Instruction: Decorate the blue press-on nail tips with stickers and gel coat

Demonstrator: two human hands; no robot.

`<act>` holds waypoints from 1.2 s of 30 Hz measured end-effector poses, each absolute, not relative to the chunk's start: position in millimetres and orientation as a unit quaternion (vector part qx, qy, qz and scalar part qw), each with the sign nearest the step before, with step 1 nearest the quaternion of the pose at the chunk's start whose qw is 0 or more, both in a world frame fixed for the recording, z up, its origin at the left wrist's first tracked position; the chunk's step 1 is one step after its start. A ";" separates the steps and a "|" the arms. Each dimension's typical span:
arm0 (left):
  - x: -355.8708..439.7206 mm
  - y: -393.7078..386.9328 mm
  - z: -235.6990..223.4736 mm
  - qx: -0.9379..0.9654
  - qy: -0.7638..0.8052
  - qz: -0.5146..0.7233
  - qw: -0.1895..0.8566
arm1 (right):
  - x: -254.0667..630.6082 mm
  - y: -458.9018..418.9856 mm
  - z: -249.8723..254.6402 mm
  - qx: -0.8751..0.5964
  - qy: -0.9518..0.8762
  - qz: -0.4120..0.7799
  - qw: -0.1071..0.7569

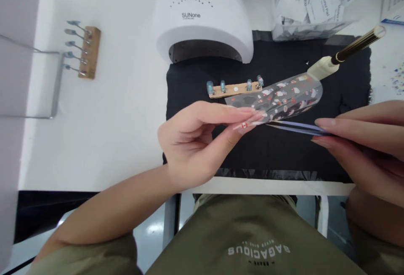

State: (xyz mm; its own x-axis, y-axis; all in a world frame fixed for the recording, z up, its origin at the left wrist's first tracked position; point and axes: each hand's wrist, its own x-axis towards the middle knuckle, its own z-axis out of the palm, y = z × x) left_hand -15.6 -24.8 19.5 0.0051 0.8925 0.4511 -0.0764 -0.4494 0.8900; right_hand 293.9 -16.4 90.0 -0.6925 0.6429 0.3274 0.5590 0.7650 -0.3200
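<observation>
My left hand [202,140] pinches a clear sticker sheet [290,94] between thumb and fingertips. Small white, red and orange motifs cover the sheet, which curves upward to the right. In my right hand [369,144] is a pair of lilac tweezers [299,127], its thin tips touching or just beside the sheet's lower edge near my left fingertips. Whether the tips grip a sticker is too small to tell. Just behind the sheet lies a wooden strip [229,90] bearing blue-grey false nails [210,86], with a bare white dot between them.
A white nail lamp [202,18] stands at the back of the black mat [192,81]. Right of it are a clear box [312,30] of alcohol pads and a dark-handled brush [356,47] on a pale rest [323,68]. Another nail holder [90,54] lies left.
</observation>
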 end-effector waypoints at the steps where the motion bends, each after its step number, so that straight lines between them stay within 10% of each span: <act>1: -15.6 -24.4 19.6 0.593 0.347 0.613 0.391 | 294.9 -16.3 90.5 -0.330 -0.914 0.099 0.215; 36: -22.1 -21.0 29.0 0.676 0.322 0.565 0.346 | 301.4 -19.4 85.7 -0.315 -0.919 0.098 0.217</act>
